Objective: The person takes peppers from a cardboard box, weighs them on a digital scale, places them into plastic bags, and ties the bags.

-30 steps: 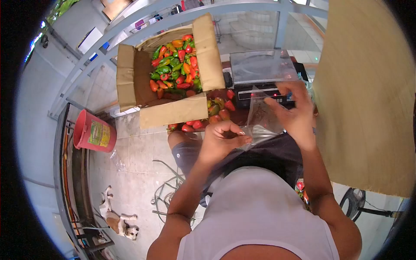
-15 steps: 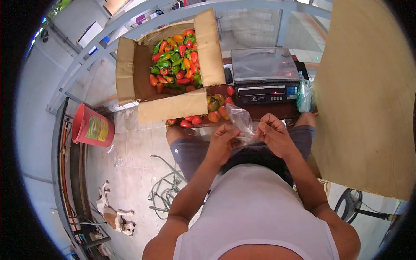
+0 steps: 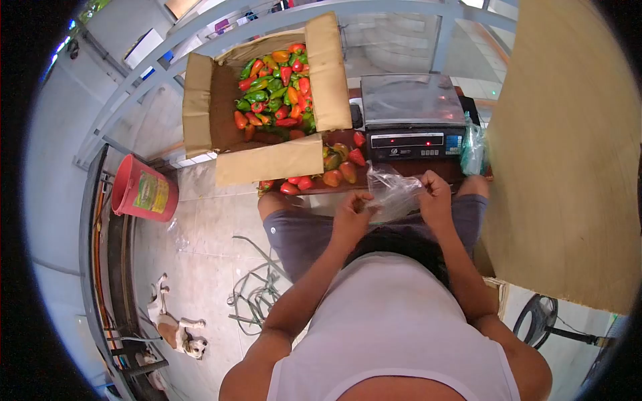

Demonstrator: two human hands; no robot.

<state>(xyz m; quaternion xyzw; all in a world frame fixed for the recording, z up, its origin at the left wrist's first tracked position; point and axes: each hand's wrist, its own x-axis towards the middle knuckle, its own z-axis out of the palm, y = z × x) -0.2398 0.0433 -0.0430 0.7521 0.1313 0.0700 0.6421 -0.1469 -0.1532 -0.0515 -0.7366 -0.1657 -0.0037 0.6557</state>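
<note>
A clear plastic bag [image 3: 394, 194] is stretched between my two hands above my lap. My left hand [image 3: 353, 215] pinches its left side, and my right hand [image 3: 435, 195] pinches its right side. Just beyond the bag stands a black digital scale [image 3: 408, 144] with a metal top and small red lights. Several loose red and greenish peppers [image 3: 348, 172] lie left of the scale on a dark red surface. An open cardboard box [image 3: 267, 162] farther left holds many red, orange and green peppers [image 3: 274, 90].
A teal plastic bag [image 3: 473, 150] hangs by the scale's right side. Large cardboard [image 3: 568, 160] stands at the right. On the floor at the left are a red bucket [image 3: 145, 189], tangled green straps [image 3: 257, 291] and a lying dog [image 3: 177, 327]. A metal railing [image 3: 267, 43] runs behind.
My right hand has come down from in front of the scale to the bag's edge. Both hands now hold the bag lower, and it has since spread wider between them.
</note>
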